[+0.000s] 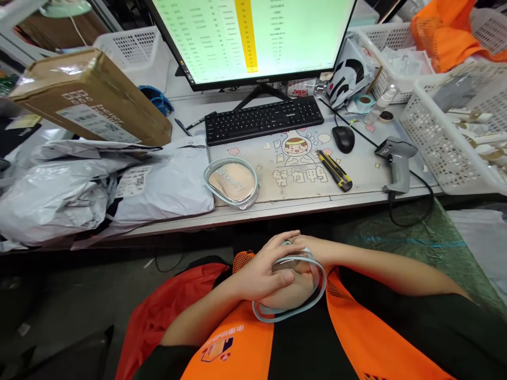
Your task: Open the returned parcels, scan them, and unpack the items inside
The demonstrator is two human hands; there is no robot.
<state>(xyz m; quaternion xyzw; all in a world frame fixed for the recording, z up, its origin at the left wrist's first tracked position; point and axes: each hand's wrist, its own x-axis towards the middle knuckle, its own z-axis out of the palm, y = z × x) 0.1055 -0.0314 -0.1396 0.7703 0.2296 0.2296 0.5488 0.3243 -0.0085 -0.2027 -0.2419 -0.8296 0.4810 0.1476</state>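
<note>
Close to my lap, a round beige pouch (291,294) with a clear cover and a pale blue rim is held between my two hands. My left hand (267,272) lies over its left side, thumb across the front and fingers over the top edge. Behind the upper right of the pouch is my right hand (317,248), supporting it; its fingers are mostly hidden. A similar beige pouch (233,182) with a pale blue rim and blue lettering rests near the desk's front edge.
A keyboard (265,120), mouse (343,138), yellow-black box cutter (335,170) and barcode scanner (397,163) lie on the desk below a monitor (257,42). Plastic mailer bags (166,184) and a cardboard box (95,100) are at left. A white basket (443,142) stands at right.
</note>
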